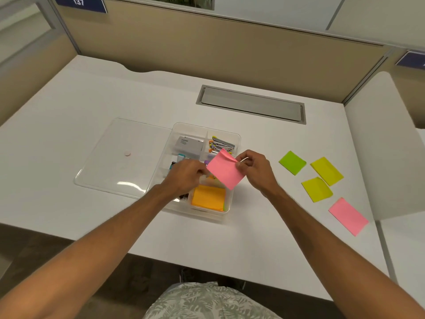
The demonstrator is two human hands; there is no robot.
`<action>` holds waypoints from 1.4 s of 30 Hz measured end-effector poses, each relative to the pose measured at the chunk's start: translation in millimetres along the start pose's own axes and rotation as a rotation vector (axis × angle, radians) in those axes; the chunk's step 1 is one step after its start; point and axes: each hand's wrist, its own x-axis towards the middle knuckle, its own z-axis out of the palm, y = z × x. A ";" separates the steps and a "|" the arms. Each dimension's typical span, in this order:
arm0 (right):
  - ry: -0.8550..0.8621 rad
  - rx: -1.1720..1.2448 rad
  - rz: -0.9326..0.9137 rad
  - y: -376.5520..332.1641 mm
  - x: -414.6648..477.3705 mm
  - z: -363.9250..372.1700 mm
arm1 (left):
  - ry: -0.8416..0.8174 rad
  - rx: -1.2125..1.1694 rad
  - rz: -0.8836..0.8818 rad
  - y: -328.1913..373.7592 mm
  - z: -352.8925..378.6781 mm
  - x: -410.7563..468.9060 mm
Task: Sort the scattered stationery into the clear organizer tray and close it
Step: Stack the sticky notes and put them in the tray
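Blue sign (pixel 80 3) on the partition top, upper left: reads "137" in white. White box (pixel 187 146) in the tray (pixel 236 137): small dark print on its lid, illegible.

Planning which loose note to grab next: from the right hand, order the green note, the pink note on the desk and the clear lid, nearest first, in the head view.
From the right hand:
1. green note, just to its right.
2. pink note on the desk, farther right and nearer the person.
3. clear lid, far left, beyond the organizer tray.
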 end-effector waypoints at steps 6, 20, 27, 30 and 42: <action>-0.109 -0.193 -0.071 -0.5 -11.9 32.0 | 0.094 -0.029 -0.103 -25.0 -9.3 -4.3; -0.154 -0.779 -0.294 11.4 -30.2 68.7 | 0.035 -0.023 0.020 -23.8 -7.8 -3.0; -0.031 -0.626 -0.311 15.1 -32.4 44.4 | 0.046 -0.055 0.108 1.9 -8.3 14.1; -0.006 -0.597 -0.274 23.5 -34.5 23.3 | 0.020 -0.078 0.138 16.9 -0.1 25.8; 0.007 -0.690 0.161 103.2 -51.6 -101.1 | -0.066 -0.127 0.276 114.8 57.0 75.6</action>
